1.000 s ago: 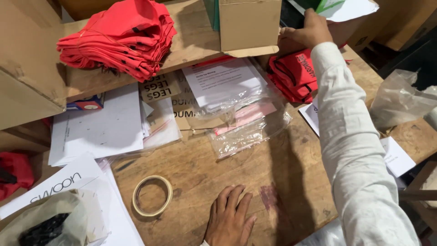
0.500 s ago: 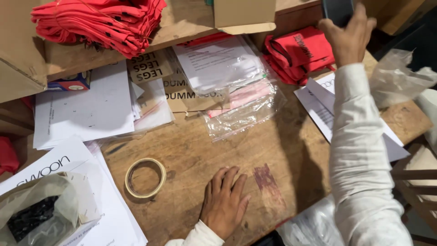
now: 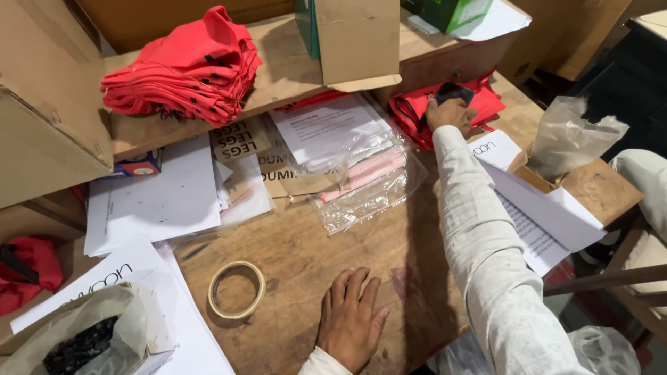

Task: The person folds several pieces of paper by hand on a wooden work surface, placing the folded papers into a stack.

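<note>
A scuffed wooden worktop (image 3: 306,250) carries a tape ring (image 3: 237,289), clear plastic bags (image 3: 365,187), white paper sheets (image 3: 156,201) and a flat left hand (image 3: 349,321). The shelf (image 3: 285,73) above bears folded red cloth (image 3: 184,69).

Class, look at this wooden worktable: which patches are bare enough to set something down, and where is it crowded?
Bare wood lies between the round roll of tape, the flat left hand and the clear plastic bags, and under the white-sleeved right arm. The white paper sheets and red folded cloth crowd the back and left.
</note>
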